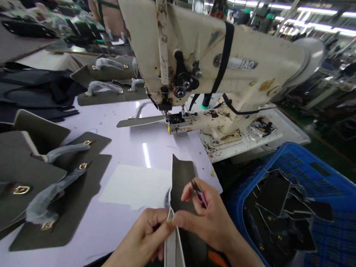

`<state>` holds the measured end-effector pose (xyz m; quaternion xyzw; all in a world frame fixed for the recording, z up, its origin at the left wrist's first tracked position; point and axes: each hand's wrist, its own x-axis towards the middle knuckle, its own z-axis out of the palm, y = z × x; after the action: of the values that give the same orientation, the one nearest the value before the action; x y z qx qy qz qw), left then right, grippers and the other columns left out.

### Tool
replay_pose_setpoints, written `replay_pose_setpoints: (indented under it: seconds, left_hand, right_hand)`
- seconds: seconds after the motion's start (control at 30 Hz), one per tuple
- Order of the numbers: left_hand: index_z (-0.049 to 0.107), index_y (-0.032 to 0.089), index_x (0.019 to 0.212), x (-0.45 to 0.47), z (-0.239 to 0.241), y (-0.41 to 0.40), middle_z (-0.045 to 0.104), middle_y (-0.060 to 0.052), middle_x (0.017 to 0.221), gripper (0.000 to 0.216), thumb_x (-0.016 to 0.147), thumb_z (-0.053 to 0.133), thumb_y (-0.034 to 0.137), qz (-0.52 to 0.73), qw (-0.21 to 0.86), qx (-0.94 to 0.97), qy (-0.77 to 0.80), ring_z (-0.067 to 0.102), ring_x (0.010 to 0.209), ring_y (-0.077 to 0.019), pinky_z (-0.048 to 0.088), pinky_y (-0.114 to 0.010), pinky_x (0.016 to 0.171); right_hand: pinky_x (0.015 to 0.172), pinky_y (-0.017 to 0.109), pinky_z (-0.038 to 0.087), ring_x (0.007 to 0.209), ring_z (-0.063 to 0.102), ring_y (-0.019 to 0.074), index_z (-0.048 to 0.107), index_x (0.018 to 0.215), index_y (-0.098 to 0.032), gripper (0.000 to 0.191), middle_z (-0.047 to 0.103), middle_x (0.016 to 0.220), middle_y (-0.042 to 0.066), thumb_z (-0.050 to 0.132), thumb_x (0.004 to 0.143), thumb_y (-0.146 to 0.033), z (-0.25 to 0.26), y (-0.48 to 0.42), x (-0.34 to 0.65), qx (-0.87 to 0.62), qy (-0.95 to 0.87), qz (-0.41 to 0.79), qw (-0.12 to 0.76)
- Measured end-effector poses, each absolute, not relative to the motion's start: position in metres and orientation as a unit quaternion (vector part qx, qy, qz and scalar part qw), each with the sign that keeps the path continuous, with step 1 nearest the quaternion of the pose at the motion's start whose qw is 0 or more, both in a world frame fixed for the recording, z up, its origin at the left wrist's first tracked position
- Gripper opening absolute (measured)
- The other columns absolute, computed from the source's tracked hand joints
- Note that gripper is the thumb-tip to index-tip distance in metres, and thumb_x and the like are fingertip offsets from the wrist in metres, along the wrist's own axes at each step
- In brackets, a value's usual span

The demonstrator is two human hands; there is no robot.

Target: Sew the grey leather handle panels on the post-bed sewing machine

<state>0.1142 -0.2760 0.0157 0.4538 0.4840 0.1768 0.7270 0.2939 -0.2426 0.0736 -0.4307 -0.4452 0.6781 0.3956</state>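
At the bottom middle, my left hand (150, 233) pinches the white edge of a folded grey-green bag panel (182, 178). My right hand (211, 211) has its thumb at the same edge, close to the left fingertips. Thread snips (199, 194) with a pinkish handle are held in the curled fingers of my right hand, blades pointing up and away from the panel. The pale backing (136, 185) of a panel lies flat on the table to the left of the fold. What exactly sits between my fingertips is too small to make out.
A sewing machine (189, 48) stands ahead, with a handled panel (141, 121) by its needle. On the left lie grey-green panels (80, 193) with film-wrapped handles (55, 193), and dark cloth (33, 89) behind. A blue crate (292, 148) at right holds dark pieces (274, 194).
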Motion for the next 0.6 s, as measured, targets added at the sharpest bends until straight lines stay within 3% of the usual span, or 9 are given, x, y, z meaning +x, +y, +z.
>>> replay_pose_setpoints:
  seconds: [0.1,0.23,0.37,0.5,0.6]
  left_hand:
    - [0.05,0.016,0.064,0.105,0.024,-0.269,0.047,0.003,0.054,0.041,0.091,0.054,0.046,0.207,0.686,0.509,0.477,0.04,0.05,-0.0077,0.029,-0.02,0.049]
    - [0.045,0.017,0.063,0.109,0.034,-0.264,0.045,0.003,0.059,0.039,0.095,0.049,0.04,0.195,0.632,0.566,0.492,0.04,0.056,-0.0086,0.032,-0.021,0.055]
    - [0.044,0.018,0.065,0.107,0.037,-0.263,0.047,0.002,0.06,0.037,0.096,0.044,0.038,0.16,0.597,0.607,0.499,0.043,0.058,-0.0099,0.032,-0.022,0.057]
    - [0.04,0.019,0.06,0.106,0.042,-0.258,0.049,0.001,0.059,0.037,0.092,0.047,0.036,0.116,0.455,0.689,0.553,0.044,0.058,-0.0116,0.029,-0.026,0.06]
    - [0.053,0.018,0.064,0.11,0.046,-0.251,0.059,-0.003,0.066,0.031,0.088,0.051,0.037,0.053,0.353,0.719,0.596,0.05,0.06,-0.0144,0.026,-0.028,0.061]
  right_hand:
    - [0.052,0.02,0.025,0.061,0.031,0.0076,0.058,0.093,-0.02,0.046,0.046,0.076,-0.005,0.091,0.062,-0.03,0.069,-0.251,0.294,-0.499,-0.486,0.628,0.346]
    - [0.056,0.02,0.035,0.062,0.042,0.0083,0.058,0.103,-0.021,0.041,0.055,0.082,-0.003,0.08,0.068,-0.021,0.067,-0.254,0.293,-0.477,-0.506,0.656,0.294]
    - [0.06,0.022,0.038,0.068,0.05,0.0113,0.064,0.099,-0.021,0.033,0.064,0.09,0.0,0.069,0.068,-0.011,0.065,-0.248,0.295,-0.501,-0.578,0.57,0.301]
    - [0.06,0.023,0.036,0.062,0.049,0.0107,0.067,0.081,-0.02,0.025,0.063,0.072,-0.003,0.058,0.065,-0.003,0.054,-0.244,0.287,-0.551,-0.606,0.489,0.298]
    - [0.056,0.023,0.033,0.051,0.039,0.008,0.067,0.068,-0.018,0.021,0.053,0.057,-0.006,0.054,0.062,-0.003,0.044,-0.244,0.277,-0.575,-0.607,0.463,0.296]
